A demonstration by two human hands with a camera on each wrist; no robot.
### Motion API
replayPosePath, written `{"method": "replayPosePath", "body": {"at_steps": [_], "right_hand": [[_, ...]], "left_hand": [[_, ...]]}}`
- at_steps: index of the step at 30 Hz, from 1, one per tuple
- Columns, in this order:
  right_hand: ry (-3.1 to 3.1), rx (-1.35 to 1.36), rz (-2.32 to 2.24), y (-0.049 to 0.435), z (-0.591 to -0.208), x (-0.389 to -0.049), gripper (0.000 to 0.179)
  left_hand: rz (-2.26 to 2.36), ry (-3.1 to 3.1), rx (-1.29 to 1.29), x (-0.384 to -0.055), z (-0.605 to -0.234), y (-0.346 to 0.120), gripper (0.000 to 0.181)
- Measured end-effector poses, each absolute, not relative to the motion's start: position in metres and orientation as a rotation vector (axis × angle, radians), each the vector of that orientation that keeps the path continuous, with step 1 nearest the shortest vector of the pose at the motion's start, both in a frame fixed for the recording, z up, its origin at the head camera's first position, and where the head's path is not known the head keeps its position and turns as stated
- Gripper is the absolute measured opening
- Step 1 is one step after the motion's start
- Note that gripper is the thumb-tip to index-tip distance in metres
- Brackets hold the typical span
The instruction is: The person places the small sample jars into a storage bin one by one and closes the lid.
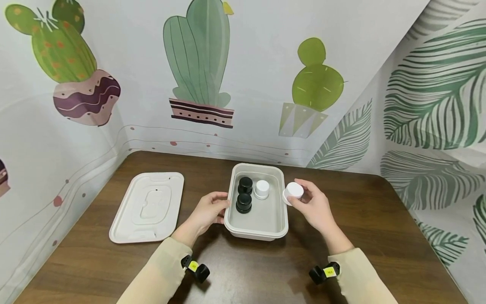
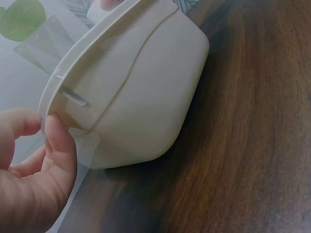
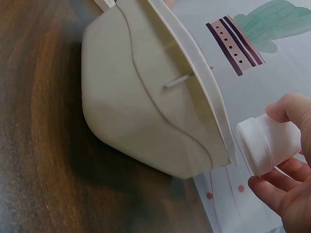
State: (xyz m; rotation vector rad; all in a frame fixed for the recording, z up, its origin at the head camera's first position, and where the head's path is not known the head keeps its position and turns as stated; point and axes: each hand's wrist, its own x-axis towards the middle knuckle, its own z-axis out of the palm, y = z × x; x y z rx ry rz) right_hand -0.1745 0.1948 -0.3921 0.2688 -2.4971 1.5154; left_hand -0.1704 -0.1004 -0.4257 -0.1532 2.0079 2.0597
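Observation:
My left hand (image 1: 208,210) pinches the left rim of a light grey plastic box (image 1: 258,234), its thumb on the rim in the left wrist view. A small white plastic bottle (image 1: 294,191) is held in my right hand (image 1: 314,207), just outside the box's right rim. The right wrist view shows this bottle's wider, ribbed cap end (image 3: 255,145) pointing down. Inside the box stand two black bottles (image 1: 244,202), one behind the other along the left side. Beside them is another white bottle (image 1: 262,189).
A white lid (image 1: 146,211) lies flat on the brown wooden table (image 1: 250,274), left of the box. Behind the table hangs a white cloth (image 1: 258,84) printed with cacti and leaves. Small black devices (image 1: 195,269) are strapped over both sleeves.

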Motion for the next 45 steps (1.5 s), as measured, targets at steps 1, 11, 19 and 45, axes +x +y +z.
{"method": "replayPosePath", "body": {"at_steps": [1,11,19,45], "right_hand": [[-2.506,0.270,1.510,0.194,-0.391,-0.175,0.050],[-2.551,0.332,1.491,0.182,-0.387,-0.178,0.049],[-2.578,0.431,1.442,0.175,-0.384,-0.182,0.047],[-2.684,0.681,1.246,0.146,-0.383,-0.197,0.048]], "left_hand": [[2.057,2.012,-0.155,-0.170,-0.426,-0.100,0.037],[2.052,2.016,-0.150,-0.170,-0.426,-0.100,0.038],[2.056,2.001,-0.121,-0.169,-0.424,-0.099,0.040],[2.061,2.004,-0.145,-0.169,-0.423,-0.100,0.040]]}}
